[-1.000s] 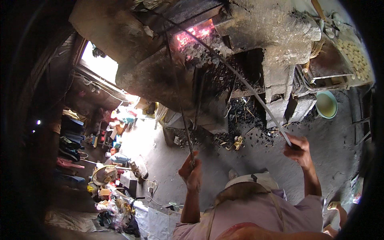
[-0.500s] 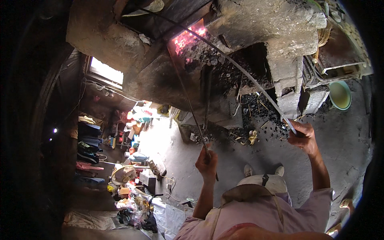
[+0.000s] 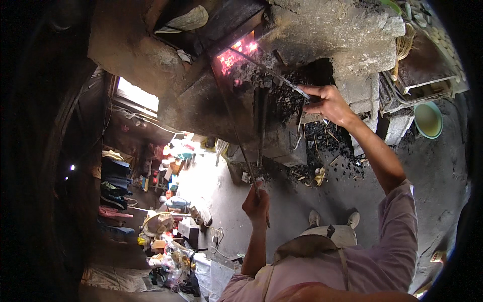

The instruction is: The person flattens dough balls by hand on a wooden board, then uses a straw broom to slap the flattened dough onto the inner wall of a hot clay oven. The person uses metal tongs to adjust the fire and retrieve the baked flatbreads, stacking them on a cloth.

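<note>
My left hand [image 3: 255,205] is closed around a thin dark metal rod [image 3: 240,143], whose lower end sticks out below my fist. That rod slants up toward the glowing coals [image 3: 236,55] in the hearth opening. Farther forward and to the right, my right hand [image 3: 329,103] grips the near end of a second metal rod [image 3: 274,74] between thumb and fingers. This one slopes up and left, and its far end reaches the red-hot coals. Grey ash and cinders [image 3: 266,75] lie beside the embers, under the second rod.
The soot-stained masonry hearth [image 3: 312,30] spans the far side. Black coal bits [image 3: 327,143] are scattered on the floor before it. A pale green basin [image 3: 428,121] stands at right, near a short broom [image 3: 403,48]. At left are a fan [image 3: 157,223] and piled household goods.
My right hand has moved forward and left, with its rod now shorter in view and its far end at the coals. My left hand has shifted only slightly.
</note>
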Action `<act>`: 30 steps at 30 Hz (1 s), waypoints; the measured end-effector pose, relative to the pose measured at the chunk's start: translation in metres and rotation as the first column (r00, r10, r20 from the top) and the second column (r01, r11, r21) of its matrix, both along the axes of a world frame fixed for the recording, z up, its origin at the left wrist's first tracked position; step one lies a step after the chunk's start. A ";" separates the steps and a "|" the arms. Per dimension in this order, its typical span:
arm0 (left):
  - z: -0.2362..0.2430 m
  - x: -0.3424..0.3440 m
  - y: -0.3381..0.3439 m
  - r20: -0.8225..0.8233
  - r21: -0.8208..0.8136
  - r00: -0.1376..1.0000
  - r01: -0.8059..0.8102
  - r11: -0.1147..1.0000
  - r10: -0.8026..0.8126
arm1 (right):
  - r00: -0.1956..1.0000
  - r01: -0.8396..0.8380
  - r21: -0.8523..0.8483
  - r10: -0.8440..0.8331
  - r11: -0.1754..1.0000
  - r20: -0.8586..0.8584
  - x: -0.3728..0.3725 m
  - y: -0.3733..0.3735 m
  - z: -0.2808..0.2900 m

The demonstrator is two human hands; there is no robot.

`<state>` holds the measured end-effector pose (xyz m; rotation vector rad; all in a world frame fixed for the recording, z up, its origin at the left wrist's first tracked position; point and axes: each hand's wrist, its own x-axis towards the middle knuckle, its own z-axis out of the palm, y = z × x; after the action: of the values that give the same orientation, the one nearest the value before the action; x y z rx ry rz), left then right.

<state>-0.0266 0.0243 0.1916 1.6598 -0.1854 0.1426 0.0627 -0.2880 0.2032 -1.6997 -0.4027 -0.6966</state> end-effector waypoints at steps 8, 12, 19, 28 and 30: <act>-0.010 0.015 0.043 0.001 -0.056 0.997 0.083 0.995 -0.083 | 0.898 0.305 -0.080 -0.314 0.949 -0.308 -0.089 0.035 0.009; -0.024 0.041 0.084 0.108 0.069 0.985 0.126 0.990 -0.133 | 0.810 0.408 -0.215 -0.461 0.887 -0.362 -0.130 0.072 0.032; -0.017 0.091 0.181 0.375 0.306 0.850 0.262 0.915 -0.369 | 0.625 0.645 -0.282 -0.702 0.710 -0.340 -0.168 0.214 0.028; -0.001 0.118 0.255 0.156 -0.193 0.668 0.743 0.641 -0.727 | 0.366 0.805 -0.307 -0.833 0.507 -0.416 -0.177 0.348 0.038; -0.004 0.118 0.265 0.247 -0.263 0.613 0.788 0.557 -0.751 | 0.329 0.823 -0.306 -0.842 0.478 -0.428 -0.183 0.368 0.030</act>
<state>0.0917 0.2894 0.1873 1.0773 -0.9168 -0.4011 -0.1198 0.0795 0.2328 -1.9952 0.9987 -0.8825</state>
